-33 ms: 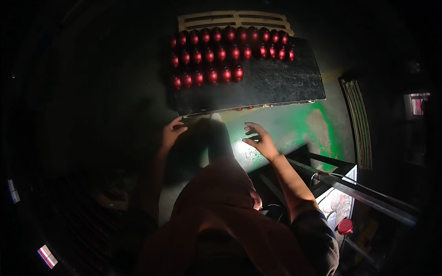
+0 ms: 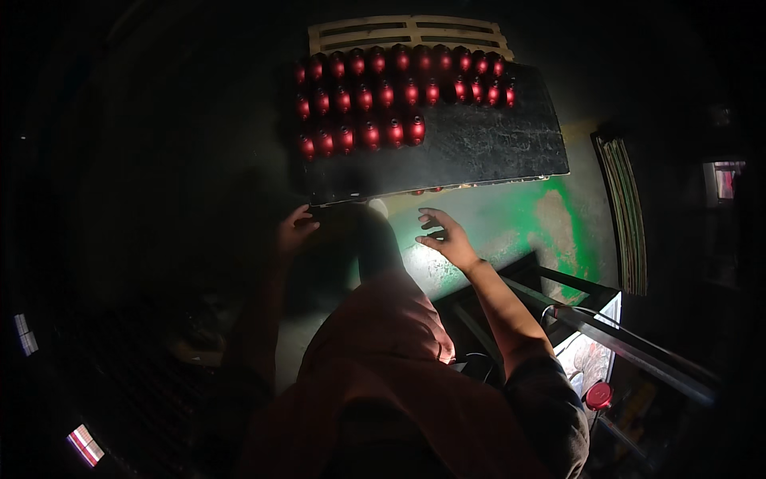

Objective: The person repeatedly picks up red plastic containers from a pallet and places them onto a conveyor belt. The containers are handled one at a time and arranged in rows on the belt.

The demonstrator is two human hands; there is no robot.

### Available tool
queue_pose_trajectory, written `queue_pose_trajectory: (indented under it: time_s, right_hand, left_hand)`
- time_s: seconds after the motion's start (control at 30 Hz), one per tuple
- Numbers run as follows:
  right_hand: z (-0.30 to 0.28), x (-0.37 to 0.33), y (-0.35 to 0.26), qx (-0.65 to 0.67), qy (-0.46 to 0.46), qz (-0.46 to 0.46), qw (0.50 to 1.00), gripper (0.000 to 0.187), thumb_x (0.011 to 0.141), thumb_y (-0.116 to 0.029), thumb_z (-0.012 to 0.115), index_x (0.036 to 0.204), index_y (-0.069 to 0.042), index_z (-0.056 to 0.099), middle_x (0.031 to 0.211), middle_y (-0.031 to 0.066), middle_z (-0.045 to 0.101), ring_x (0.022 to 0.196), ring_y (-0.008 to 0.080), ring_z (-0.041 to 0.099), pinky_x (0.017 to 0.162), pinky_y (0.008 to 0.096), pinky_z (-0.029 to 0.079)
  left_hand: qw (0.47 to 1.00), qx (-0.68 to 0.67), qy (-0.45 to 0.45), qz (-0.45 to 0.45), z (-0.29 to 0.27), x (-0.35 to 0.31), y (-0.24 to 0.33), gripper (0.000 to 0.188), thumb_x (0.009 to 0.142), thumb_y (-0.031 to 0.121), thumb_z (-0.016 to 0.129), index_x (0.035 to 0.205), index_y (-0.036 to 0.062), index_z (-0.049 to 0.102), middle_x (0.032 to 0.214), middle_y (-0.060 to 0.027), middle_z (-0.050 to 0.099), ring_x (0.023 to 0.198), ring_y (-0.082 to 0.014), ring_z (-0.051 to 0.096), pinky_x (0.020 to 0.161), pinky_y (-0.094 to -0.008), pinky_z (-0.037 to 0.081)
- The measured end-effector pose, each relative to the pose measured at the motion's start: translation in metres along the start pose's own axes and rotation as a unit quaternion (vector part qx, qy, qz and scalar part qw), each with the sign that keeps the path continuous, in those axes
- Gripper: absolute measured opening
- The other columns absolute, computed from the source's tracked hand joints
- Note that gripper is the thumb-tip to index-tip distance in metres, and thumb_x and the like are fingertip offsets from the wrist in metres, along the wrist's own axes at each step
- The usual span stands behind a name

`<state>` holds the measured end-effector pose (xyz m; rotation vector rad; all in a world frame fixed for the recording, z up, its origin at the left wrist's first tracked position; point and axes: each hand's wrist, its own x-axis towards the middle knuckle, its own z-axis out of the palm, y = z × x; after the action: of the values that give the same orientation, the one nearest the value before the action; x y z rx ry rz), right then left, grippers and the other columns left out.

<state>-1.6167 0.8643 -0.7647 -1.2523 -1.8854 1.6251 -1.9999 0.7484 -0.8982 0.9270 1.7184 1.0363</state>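
Note:
My left hand [image 2: 297, 230] hovers in shadow just short of the near left corner of a black board [image 2: 487, 136], its fingers apart and holding nothing. Lit brightly, my right hand [image 2: 447, 239] hangs over the floor on the near side of the same board. Its fingers are curled but spread, with a gap between thumb and forefinger and nothing in it. On the board stand glossy red rounded pieces [image 2: 370, 136] with dark tops, in three rows. The nearest row fills only the left part. A few more red pieces [image 2: 436, 189] peek out from under the board's near edge.
Behind the board lies a wooden pallet [image 2: 367, 32]. A stack of thin sheets [image 2: 621, 211] stands at the right. Close by my right forearm are a metal frame [image 2: 638, 351] and a round red object [image 2: 598, 394]. Green paint marks the floor [image 2: 550, 211].
Both hands have shifted very slightly to the left, and the view has moved a little. Neither hand has taken hold of anything.

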Motion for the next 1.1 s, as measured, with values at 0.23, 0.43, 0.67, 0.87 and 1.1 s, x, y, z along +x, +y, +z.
queue_pose_trajectory:
  time_s: [0.23, 0.43, 0.67, 0.87, 1.1]
  right_hand:
    - [0.027, 0.243, 0.059, -0.2, -0.079, -0.092, 0.972, 0.077, 0.073, -0.028, 0.082, 0.14, -0.012, 0.049, 0.139, 0.0138, 0.052, 0.129, 0.031, 0.048, 0.108, 0.0432, 0.039]
    - [0.049, 0.373, 0.059, -0.094, -0.2, -0.085, 0.972, 0.056, 0.079, -0.017, 0.076, 0.132, -0.012, 0.055, 0.111, 0.0061, 0.059, 0.096, 0.0161, 0.063, 0.08, 0.0346, 0.055]
    - [0.079, 0.387, 0.054, -0.21, -0.23, -0.178, 0.933, 0.043, 0.081, -0.03, 0.071, 0.123, -0.023, 0.063, 0.105, 0.0058, 0.059, 0.092, 0.0232, 0.065, 0.08, 0.0372, 0.055]
    - [0.094, 0.385, 0.061, -0.294, -0.179, -0.212, 0.914, 0.037, 0.08, -0.031, 0.067, 0.115, -0.022, 0.069, 0.098, 0.0035, 0.062, 0.089, 0.023, 0.065, 0.074, 0.0375, 0.054]
    - [0.1, 0.383, 0.061, -0.294, -0.195, -0.163, 0.921, 0.038, 0.077, -0.033, 0.065, 0.114, -0.022, 0.071, 0.096, 0.0046, 0.063, 0.087, 0.0255, 0.066, 0.074, 0.0385, 0.053]
  left_hand:
    - [0.98, 0.153, -0.008, -0.127, -0.06, 0.11, -0.054, 0.066, 0.087, 0.034, 0.071, 0.143, 0.0114, 0.043, 0.129, -0.0097, 0.058, 0.116, -0.0233, 0.058, 0.098, -0.0394, 0.048]
    - [0.884, 0.436, -0.083, 0.144, -0.063, 0.239, -0.05, 0.067, 0.082, 0.036, 0.072, 0.14, 0.0137, 0.049, 0.133, -0.0114, 0.056, 0.119, -0.0286, 0.055, 0.106, -0.0419, 0.041]
    - [0.922, 0.273, -0.13, 0.24, -0.056, 0.274, -0.005, 0.051, 0.071, 0.021, 0.083, 0.119, 0.0164, 0.067, 0.115, -0.0094, 0.061, 0.096, -0.0262, 0.065, 0.088, -0.0373, 0.054]
    - [0.931, 0.247, -0.132, 0.235, -0.038, 0.266, 0.028, 0.039, 0.07, 0.015, 0.081, 0.108, 0.0155, 0.072, 0.096, -0.0041, 0.065, 0.075, -0.0178, 0.067, 0.066, -0.0307, 0.057]
    - [0.901, 0.317, -0.078, 0.285, -0.026, 0.263, 0.021, 0.023, 0.079, 0.016, 0.074, 0.102, 0.0155, 0.071, 0.074, -0.0043, 0.063, 0.062, -0.0143, 0.062, 0.056, -0.032, 0.048]
